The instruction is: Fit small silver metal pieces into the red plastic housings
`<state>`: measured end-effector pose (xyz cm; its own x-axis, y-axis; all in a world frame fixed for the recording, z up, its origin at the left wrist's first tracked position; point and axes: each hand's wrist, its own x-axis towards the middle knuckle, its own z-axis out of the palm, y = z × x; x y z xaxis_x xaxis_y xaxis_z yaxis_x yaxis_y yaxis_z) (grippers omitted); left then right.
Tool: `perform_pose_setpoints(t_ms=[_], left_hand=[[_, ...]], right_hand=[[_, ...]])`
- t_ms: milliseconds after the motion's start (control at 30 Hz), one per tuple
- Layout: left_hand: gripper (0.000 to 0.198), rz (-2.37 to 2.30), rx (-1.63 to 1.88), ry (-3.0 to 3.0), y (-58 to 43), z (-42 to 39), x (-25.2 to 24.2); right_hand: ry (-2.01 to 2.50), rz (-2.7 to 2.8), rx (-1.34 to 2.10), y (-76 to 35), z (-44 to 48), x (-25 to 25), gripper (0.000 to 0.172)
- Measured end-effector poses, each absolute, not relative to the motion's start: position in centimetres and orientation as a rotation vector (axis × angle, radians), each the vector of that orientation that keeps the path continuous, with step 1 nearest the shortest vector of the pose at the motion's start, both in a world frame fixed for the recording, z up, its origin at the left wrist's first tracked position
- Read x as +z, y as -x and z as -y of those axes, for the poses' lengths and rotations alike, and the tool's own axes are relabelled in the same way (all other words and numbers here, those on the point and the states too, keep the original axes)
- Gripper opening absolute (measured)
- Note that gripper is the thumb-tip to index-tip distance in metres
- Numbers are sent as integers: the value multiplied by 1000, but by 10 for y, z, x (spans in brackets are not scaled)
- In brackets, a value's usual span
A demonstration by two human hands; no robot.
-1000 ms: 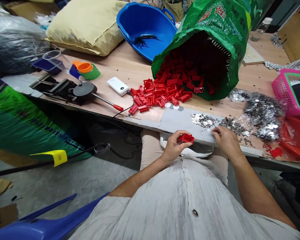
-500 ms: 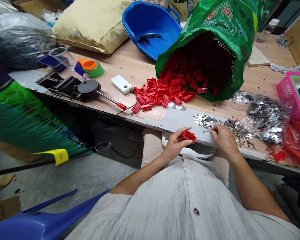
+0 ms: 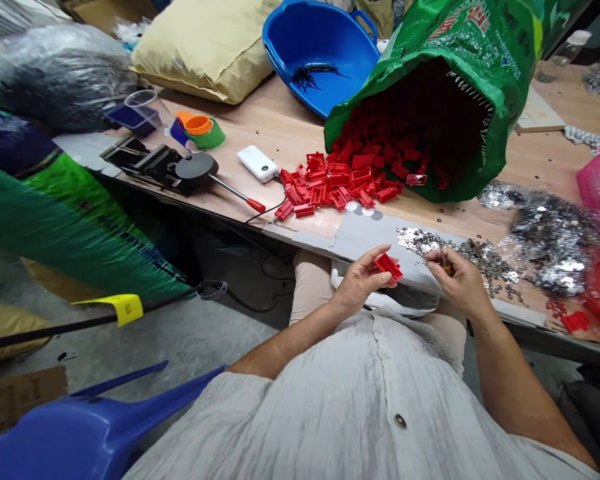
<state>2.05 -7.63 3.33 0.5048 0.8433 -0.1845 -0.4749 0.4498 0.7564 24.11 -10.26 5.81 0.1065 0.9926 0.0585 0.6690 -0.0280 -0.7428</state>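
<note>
My left hand holds a small red plastic housing between thumb and fingers, just in front of the table edge. My right hand is closed in a pinch over the grey sheet, beside the pile of small silvery metal pieces. A thin item with a yellow and dark part shows among its fingers; its kind is unclear. Whatever sits at the fingertips is too small to name. More red housings lie heaped at the mouth of a green woven sack.
A hand press with a red-tipped lever and a white power bank stand to the left. Behind are a blue basin and a beige sack. A clear bag of metal pieces and a pink basket lie right.
The view has shifted, so things appear further right. The red housing has turned slightly in my left hand. The yellow and dark item now shows in my right hand.
</note>
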Motion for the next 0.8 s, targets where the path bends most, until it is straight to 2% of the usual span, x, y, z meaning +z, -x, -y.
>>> perform_pose_setpoints(t_ms=[167,500,800], left_hand=[[61,-608,863,-677,-21,77,36],[60,-582,848,-642,-23,78,40],[60,-563,836,-713,-22,72,46]], right_hand=[[1604,1710,759,-220,114,74,22],[1356,1948,501,-203,114,71,15],[1267,1911,599,-206,114,69,12]])
